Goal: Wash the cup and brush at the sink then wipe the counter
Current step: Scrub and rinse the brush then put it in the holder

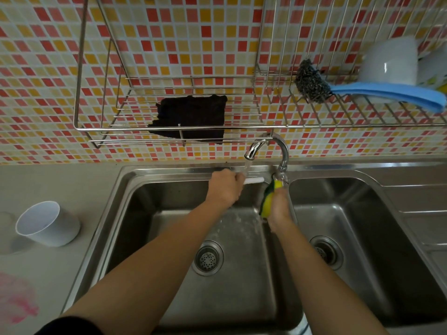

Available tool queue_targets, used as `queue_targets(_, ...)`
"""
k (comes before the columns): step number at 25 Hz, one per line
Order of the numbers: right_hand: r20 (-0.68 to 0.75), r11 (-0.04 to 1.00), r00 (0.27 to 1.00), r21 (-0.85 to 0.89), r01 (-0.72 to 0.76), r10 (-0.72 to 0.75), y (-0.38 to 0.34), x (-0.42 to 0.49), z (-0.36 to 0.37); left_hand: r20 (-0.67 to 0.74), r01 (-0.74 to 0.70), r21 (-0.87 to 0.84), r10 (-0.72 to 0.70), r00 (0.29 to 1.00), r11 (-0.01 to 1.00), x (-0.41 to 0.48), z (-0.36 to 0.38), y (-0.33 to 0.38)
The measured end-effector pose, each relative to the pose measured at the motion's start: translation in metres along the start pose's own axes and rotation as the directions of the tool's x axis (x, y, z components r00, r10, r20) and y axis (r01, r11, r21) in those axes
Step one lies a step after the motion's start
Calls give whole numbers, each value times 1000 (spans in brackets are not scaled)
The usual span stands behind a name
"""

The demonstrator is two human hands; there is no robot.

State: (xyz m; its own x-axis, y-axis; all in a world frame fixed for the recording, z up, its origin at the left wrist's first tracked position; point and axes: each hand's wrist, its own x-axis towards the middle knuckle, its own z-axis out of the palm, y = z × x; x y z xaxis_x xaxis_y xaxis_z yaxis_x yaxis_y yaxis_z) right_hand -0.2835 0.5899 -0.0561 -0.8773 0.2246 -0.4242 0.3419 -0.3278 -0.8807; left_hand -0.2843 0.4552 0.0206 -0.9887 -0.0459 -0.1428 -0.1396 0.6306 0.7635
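Note:
My left hand (225,187) is closed around a white brush (254,180) and holds it under the stream running from the chrome faucet (266,146), over the left basin (169,238). Only the brush's white end shows past my fingers. My right hand (279,206) grips a yellow and green sponge (269,198) upright, just right of the brush and below the faucet base. A white cup (47,224) stands tilted on the grey counter (48,274) to the left of the sink.
A pink stain (17,301) marks the counter at the front left. A black cloth (191,117) lies on the wire rack above the sink. A steel scourer (312,81), blue cloth (391,94) and white bowl (391,61) sit on the right rack. The right basin (350,226) adjoins.

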Motion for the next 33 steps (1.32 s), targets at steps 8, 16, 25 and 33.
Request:
queue_targets(8, 21, 860, 899, 285, -424, 437, 15, -14, 0, 46, -114, 499, 106, 993, 859, -6, 0, -33)
queue_targets(16, 136, 313, 975, -931, 186, -173, 32, -16, 18, 39, -20, 609, -5, 999, 793, -30, -21, -79)
queue_targets(25, 294, -123, 917, -955, 270, -268, 14, -10, -2, 130, -130, 766, 46, 990, 629, -41, -24, -96)
queue_targets(33, 348, -460, 890, -868, 186, -297, -22, 26, -32, 189, -177, 830, 32, 981, 529, -35, -22, -108)
